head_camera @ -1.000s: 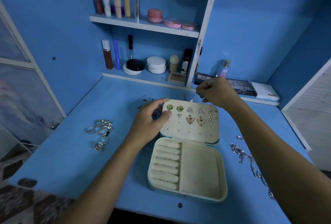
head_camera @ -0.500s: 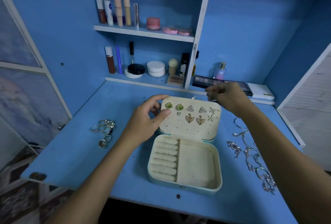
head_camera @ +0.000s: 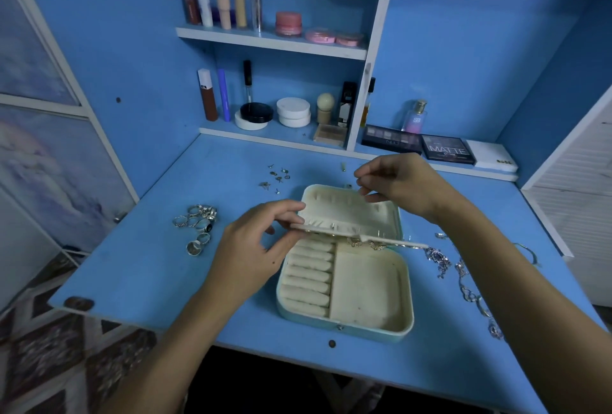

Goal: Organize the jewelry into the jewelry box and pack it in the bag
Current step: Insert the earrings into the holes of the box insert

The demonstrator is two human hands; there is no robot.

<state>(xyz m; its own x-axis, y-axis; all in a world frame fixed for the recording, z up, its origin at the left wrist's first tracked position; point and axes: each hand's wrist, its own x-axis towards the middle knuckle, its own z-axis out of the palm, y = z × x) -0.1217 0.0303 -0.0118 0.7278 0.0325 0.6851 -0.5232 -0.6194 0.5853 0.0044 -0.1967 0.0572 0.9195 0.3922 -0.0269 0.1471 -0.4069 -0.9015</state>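
Step in hand, by my judgement: securing earrings on the hinged earring panel of the jewelry box. Left hand pinched the panel's left edge, tilting it to expose post tips underneath. Right hand hovered above the lid's far edge, fingertips pinched, seemingly on a small backing; too small to confirm. Next move likely needs threading a backing onto a post. Box cream inside, teal outside, open mid-bench toward the near edge, roll slots bare. Rings lay toward the left edge, chains toward the right, loose backings toward the far edge
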